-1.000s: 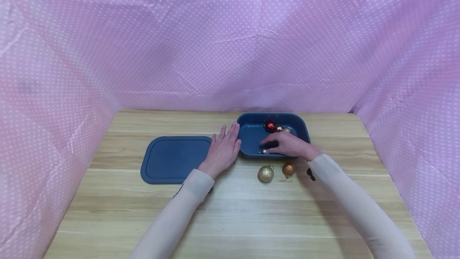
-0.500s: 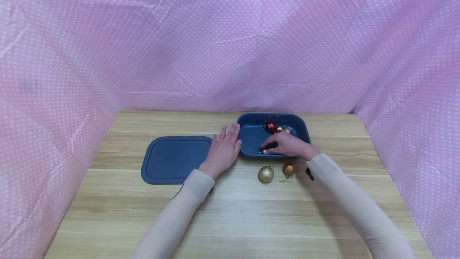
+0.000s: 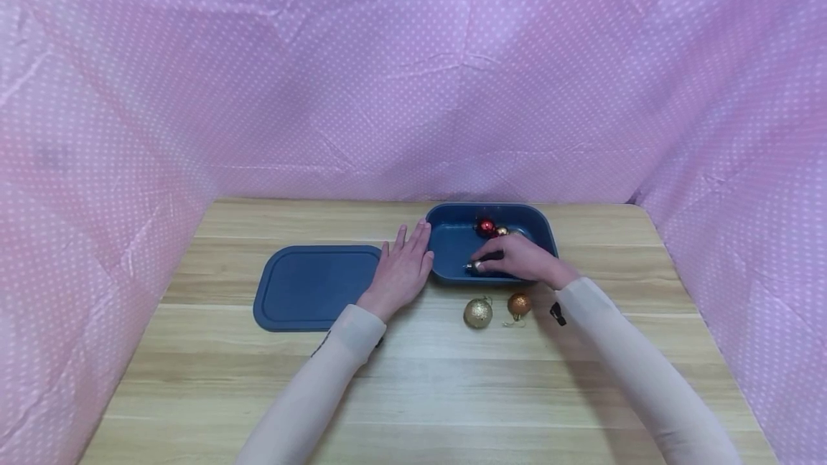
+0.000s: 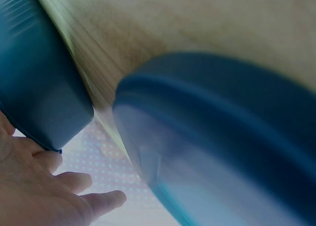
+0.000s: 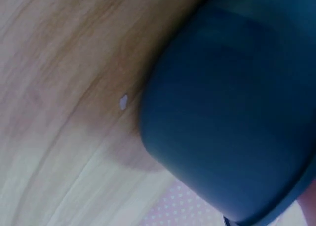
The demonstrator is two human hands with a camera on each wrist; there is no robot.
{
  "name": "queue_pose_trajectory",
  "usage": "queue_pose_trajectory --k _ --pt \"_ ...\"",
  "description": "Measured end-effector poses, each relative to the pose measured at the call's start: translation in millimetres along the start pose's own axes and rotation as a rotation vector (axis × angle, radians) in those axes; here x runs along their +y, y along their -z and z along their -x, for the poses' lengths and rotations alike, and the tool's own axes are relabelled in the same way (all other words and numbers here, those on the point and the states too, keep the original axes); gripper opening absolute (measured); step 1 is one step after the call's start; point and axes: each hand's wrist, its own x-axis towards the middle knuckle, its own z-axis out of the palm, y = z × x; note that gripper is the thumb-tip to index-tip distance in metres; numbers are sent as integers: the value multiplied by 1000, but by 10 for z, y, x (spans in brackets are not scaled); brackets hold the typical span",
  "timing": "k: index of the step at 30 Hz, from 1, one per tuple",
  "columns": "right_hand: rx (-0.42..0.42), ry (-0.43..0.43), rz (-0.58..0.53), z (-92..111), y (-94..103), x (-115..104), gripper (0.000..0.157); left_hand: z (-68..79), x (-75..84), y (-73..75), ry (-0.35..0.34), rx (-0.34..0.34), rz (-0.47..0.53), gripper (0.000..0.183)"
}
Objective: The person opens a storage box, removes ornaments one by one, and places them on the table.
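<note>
A deep blue box [image 3: 446, 250] stands at the table's back, with a red Christmas bauble [image 3: 486, 227] and a small gold bauble [image 3: 502, 232] in it. My right hand [image 3: 520, 258] reaches over the box's front right side and pinches a small, shiny Christmas bauble [image 3: 477, 266] between thumb and fingers; its colour is mostly hidden. Fingers straight, my left hand [image 3: 402, 271] touches the box's left rim. In the left wrist view, that hand [image 4: 44, 186] meets the box's edge [image 4: 54, 107]. Only the box's outer wall [image 5: 227, 112] shows clearly in the right wrist view.
A flat blue lid [image 3: 316, 287] lies left of the box, partly beneath the left hand's wrist side. In front of the box, a glittery gold bauble [image 3: 478, 313] and a copper bauble [image 3: 519, 304] rest on the wooden table [image 3: 413, 393]. Pink dotted cloth [image 3: 413, 92] hangs behind.
My right fingers have closed around the small bauble and raised it slightly from the box floor. The left hand, lid and the baubles on the table have stayed put.
</note>
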Motion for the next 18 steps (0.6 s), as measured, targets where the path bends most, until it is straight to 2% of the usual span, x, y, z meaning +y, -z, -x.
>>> queue_pose_trajectory --k 8,18 --pt "141 -13 -29 81 86 -42 22 -3 3 -4 -5 8 -10 60" --pt "241 -46 -38 224 145 -140 25 -1 -10 -2 -8 4 -10 60"
